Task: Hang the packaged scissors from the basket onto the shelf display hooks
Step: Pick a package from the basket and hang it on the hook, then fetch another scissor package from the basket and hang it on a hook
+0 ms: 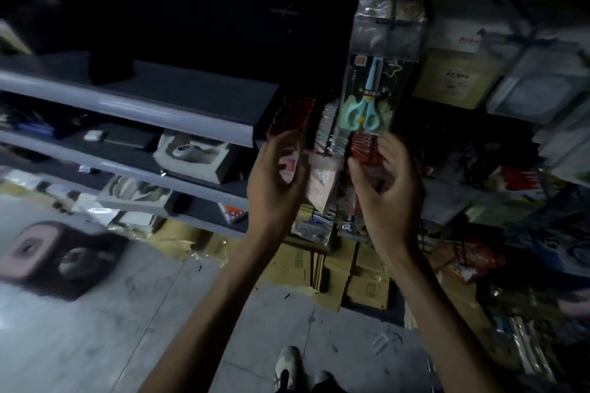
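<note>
One scissors pack (364,99) hanging – just above right hand (388,188) fingers (393,151)

left hand (277,175) + right hand (386,182) = 2 | scissors pack (367,96) = 1

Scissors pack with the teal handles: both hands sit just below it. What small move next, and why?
Probably draw both hands down and away. The scissors pack seems to hang unsupported, while the left hand and right hand are open beneath it, gripping nothing. What it hangs from is too dark to see.
</note>
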Motion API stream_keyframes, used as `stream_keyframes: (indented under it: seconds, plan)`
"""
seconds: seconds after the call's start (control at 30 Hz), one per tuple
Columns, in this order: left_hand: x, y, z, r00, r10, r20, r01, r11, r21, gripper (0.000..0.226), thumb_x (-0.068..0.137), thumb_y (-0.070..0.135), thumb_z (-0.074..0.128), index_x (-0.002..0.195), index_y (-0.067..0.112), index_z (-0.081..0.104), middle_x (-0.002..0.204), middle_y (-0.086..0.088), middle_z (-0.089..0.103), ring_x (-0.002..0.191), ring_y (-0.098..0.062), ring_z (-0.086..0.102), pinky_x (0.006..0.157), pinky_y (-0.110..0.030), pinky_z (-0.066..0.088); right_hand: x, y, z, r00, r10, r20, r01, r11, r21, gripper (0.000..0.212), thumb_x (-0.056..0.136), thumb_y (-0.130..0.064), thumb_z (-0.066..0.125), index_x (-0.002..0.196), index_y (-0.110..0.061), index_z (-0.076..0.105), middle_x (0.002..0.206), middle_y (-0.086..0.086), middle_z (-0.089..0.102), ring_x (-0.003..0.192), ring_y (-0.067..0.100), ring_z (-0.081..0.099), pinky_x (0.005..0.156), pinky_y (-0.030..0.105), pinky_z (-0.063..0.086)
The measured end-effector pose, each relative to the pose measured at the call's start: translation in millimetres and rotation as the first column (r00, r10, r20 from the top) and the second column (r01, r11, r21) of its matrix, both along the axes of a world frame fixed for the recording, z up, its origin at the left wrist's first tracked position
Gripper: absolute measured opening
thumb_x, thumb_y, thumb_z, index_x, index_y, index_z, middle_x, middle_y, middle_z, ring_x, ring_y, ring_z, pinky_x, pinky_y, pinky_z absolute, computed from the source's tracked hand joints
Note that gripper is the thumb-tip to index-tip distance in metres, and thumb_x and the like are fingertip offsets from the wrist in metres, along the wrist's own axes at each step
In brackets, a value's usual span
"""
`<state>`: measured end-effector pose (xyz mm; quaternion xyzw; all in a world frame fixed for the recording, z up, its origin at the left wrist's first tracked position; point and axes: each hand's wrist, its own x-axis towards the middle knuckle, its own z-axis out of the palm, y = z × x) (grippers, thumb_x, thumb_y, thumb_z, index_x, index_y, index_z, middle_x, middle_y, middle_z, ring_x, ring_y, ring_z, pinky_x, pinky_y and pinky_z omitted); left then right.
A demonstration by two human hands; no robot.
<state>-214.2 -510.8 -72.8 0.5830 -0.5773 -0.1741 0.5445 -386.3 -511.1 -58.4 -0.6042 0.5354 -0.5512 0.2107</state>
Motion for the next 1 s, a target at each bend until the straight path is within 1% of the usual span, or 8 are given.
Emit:
stream_keyframes:
  seconds: [0.07,0.13,0.2,0.4,0.5,0.7,0.9,1.0]
  plan:
    - [14,32,-4,0.992,0.091,0.085,-0.093,0.996,0.018,0.041,0.1,0.019,0.066,0.14,0.019,0.059,0.134,0.004,0.064,0.121,-0.008,0.062,0.097,-0.039,0.058,9,13,-4,0.991,0.115,-0.061,-0.115,0.993,0.011,0.055,0.096,-0.033,0.073,0.145,-0.019,0.053,0.144,-0.007,0.058,0.132,0.0,0.052,0.104,0.017,0.044]
    - [28,67,-11,0.967,0.183,0.179,-0.192,0.981,0.038,0.039,0.099,0.021,0.068,0.138,0.018,0.062,0.131,0.003,0.065,0.115,-0.011,0.065,0.09,-0.038,0.059,22,25,-10,0.967,0.232,-0.103,-0.229,0.972,0.044,0.048,0.096,-0.033,0.073,0.139,-0.019,0.058,0.136,-0.008,0.061,0.125,-0.01,0.052,0.099,0.011,0.044]
    - [44,103,-21,0.947,0.23,0.224,-0.252,0.965,0.074,0.037,0.098,0.023,0.067,0.134,0.02,0.064,0.128,0.003,0.065,0.109,-0.014,0.068,0.082,-0.041,0.061,39,35,-19,0.924,0.365,-0.116,-0.353,0.929,0.113,0.048,0.095,-0.038,0.072,0.138,-0.02,0.06,0.136,-0.007,0.062,0.125,-0.007,0.053,0.097,0.015,0.049]
    - [90,214,-53,0.804,0.472,0.361,-0.56,0.805,0.194,0.031,0.098,0.029,0.069,0.129,0.03,0.065,0.123,0.012,0.068,0.107,-0.007,0.068,0.081,-0.039,0.061,107,63,-55,0.649,0.717,-0.253,-0.656,0.696,0.292,0.062,0.091,-0.059,0.064,0.142,-0.025,0.056,0.142,-0.006,0.057,0.13,0.009,0.051,0.105,0.033,0.049]
    - [111,272,-67,0.731,0.523,0.438,-0.656,0.716,0.239,0.033,0.098,0.03,0.07,0.13,0.031,0.065,0.122,0.013,0.068,0.105,-0.007,0.067,0.079,-0.034,0.062,150,81,-70,0.495,0.81,-0.315,-0.738,0.583,0.339,0.055,0.089,-0.054,0.068,0.134,-0.024,0.059,0.135,-0.005,0.061,0.126,0.017,0.057,0.101,0.035,0.051]
    - [153,365,-102,0.565,0.683,0.462,-0.825,0.477,0.304,0.031,0.095,0.027,0.071,0.126,0.031,0.068,0.122,0.014,0.068,0.107,-0.011,0.068,0.078,-0.036,0.06,242,132,-96,0.182,0.897,-0.403,-0.805,0.372,0.462,0.054,0.09,-0.055,0.07,0.136,-0.03,0.057,0.135,-0.006,0.06,0.123,0.017,0.058,0.099,0.037,0.053]
    - [206,438,-146,0.458,0.704,0.542,-0.884,0.299,0.358,0.04,0.088,0.026,0.076,0.127,0.023,0.069,0.122,0.003,0.071,0.102,-0.02,0.07,0.077,-0.037,0.061,351,196,-113,-0.085,0.852,-0.517,-0.798,0.252,0.548,0.062,0.091,-0.058,0.065,0.143,-0.027,0.053,0.142,-0.001,0.055,0.13,0.02,0.053,0.108,0.036,0.045]
    - [246,478,-167,0.449,0.709,0.544,-0.872,0.212,0.442,0.041,0.089,0.035,0.07,0.128,0.025,0.068,0.123,0.004,0.069,0.102,-0.02,0.069,0.078,-0.037,0.06,413,234,-122,-0.19,0.799,-0.571,-0.802,0.209,0.56,0.064,0.091,-0.06,0.064,0.145,-0.027,0.051,0.144,-0.002,0.054,0.132,0.02,0.053,0.109,0.035,0.042]
